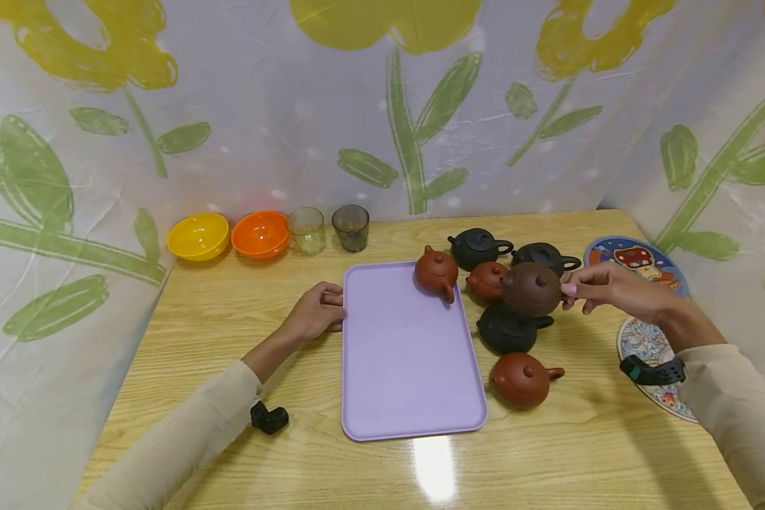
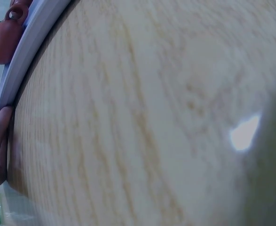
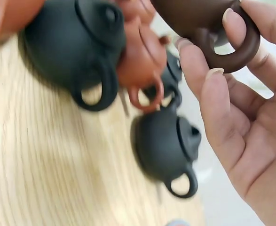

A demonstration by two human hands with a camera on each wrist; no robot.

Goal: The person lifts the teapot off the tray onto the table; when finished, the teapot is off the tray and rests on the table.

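Flowered plastic sheeting hangs behind the wooden table (image 1: 242,312) where I'm working. At the back edge stand a yellow bowl (image 1: 198,236), an orange bowl (image 1: 259,233), a clear cup (image 1: 306,230) and a dark cup (image 1: 350,227) in a row.

With my right hand (image 1: 612,287) I hold a dark brown teapot (image 1: 532,289) by its ring handle, fingers and thumb pinched around the loop, as the right wrist view shows up close. The pot is lifted above the cluster of other pots to the right of the purple tray (image 1: 408,354). Just under it sits a black teapot (image 1: 508,329), and nearer to me a reddish teapot (image 1: 523,379) rests on the table close to the tray's right edge. Behind are a small reddish pot (image 1: 486,280) and two more black ones (image 1: 478,248) (image 1: 542,255).

My left hand (image 1: 315,312) lies on the table with its fingers lightly bent, fingertips touching the left rim of the tray. One reddish-brown teapot (image 1: 436,273) stands in the tray's far right corner, its handle reaching over the rim.

Two patterned mats (image 1: 637,258) (image 1: 647,347) lie on the table under my right arm.
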